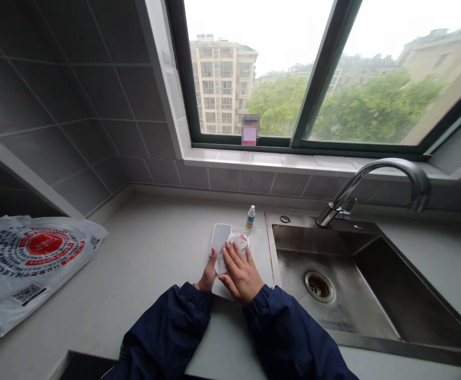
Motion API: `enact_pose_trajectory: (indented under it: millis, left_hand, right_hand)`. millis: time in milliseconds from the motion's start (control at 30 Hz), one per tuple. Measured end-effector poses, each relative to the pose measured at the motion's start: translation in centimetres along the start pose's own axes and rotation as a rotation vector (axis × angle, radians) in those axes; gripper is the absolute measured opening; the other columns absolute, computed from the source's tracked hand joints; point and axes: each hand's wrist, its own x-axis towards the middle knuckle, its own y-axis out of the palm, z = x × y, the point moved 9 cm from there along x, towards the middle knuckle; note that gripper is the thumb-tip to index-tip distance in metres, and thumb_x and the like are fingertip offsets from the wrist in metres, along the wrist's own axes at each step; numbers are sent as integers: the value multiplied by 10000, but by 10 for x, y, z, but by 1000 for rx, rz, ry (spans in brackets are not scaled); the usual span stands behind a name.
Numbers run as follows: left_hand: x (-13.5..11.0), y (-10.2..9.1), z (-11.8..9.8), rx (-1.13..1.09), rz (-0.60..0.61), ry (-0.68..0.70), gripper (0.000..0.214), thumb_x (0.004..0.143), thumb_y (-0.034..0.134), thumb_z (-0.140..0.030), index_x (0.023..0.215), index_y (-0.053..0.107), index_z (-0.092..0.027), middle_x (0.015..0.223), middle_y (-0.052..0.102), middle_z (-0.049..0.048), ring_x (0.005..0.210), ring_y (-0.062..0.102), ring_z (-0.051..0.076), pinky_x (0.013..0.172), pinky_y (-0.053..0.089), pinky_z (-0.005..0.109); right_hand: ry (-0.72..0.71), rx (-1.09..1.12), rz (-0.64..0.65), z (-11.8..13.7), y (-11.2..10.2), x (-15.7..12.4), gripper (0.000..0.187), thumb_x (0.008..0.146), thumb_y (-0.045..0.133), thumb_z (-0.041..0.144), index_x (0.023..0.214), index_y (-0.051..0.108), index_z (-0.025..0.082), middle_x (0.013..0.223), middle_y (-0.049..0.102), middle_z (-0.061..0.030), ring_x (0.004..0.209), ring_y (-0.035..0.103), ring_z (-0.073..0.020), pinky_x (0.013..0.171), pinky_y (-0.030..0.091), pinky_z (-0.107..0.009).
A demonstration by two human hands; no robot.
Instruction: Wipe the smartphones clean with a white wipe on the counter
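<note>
My left hand (pixel 207 275) is closed around the left edge of a flat, pale rectangular thing (pixel 221 291), thumb up, its other fingers mostly hidden. On top of that thing lies a crumpled white cloth or tissue (pixel 223 265) with some pink on it. My right hand (pixel 241 272) rests flat on the cloth, fingers stretched out and slightly apart. Just beyond my left thumb, a phone-like slab (pixel 220 236) with a pale face and rounded corners lies on the counter. A small white-capped bottle (pixel 251 216) with a blue and yellow label stands upright behind my right hand.
To the right, a steel sink (pixel 376 301) with a drain (pixel 319 286) is set into the pale counter (pixel 147 253), under a curved chrome faucet (pixel 376 169). A white plastic bag (pixel 36 264) with red print lies at the left. A window (pixel 254 68) stands behind.
</note>
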Motion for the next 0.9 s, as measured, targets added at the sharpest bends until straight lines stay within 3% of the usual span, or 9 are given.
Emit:
enact_pose_trajectory:
  millis: [200, 367, 533, 900]
  left_hand:
    - [-2, 1, 2, -113, 7, -51, 659, 920, 343, -618, 1438, 420, -217, 1422, 513, 109, 1403, 346, 278, 1151, 284, 459]
    - [-2, -1, -2, -179, 46, 14, 563, 932, 443, -511, 1390, 487, -188, 1402, 537, 110, 1400, 349, 266, 1166, 251, 407]
    - [-5, 10, -2, -229, 136, 12, 574, 942, 402, -522, 1421, 450, -209, 1440, 499, 99, 1415, 319, 261, 1174, 229, 388]
    - [-7, 17, -4, -212, 101, 11, 558, 976, 346, -473, 1420, 446, -150, 1422, 518, 110, 1410, 327, 243, 1192, 177, 358]
  right_hand:
    - [0, -15, 2, 0, 0, -1, 602, 983, 399, 409, 1513, 270, 153, 1560, 257, -105, 1459, 186, -289, 1162, 94, -546]
    - [10, -39, 7, -2, 2, -2, 546, 994, 363, 371, 1499, 304, 172, 1560, 261, -88, 1454, 205, -290, 1138, 139, -578]
    - [41, -24, -29, -4, -1, -2, 536, 995, 358, 341, 1507, 291, 200, 1566, 250, -94, 1454, 207, -291, 1133, 166, -573]
    - [48, 47, -31, -8, 6, -4, 567, 984, 385, 326, 1522, 254, 205, 1573, 234, -95, 1451, 198, -326, 1086, 305, -578]
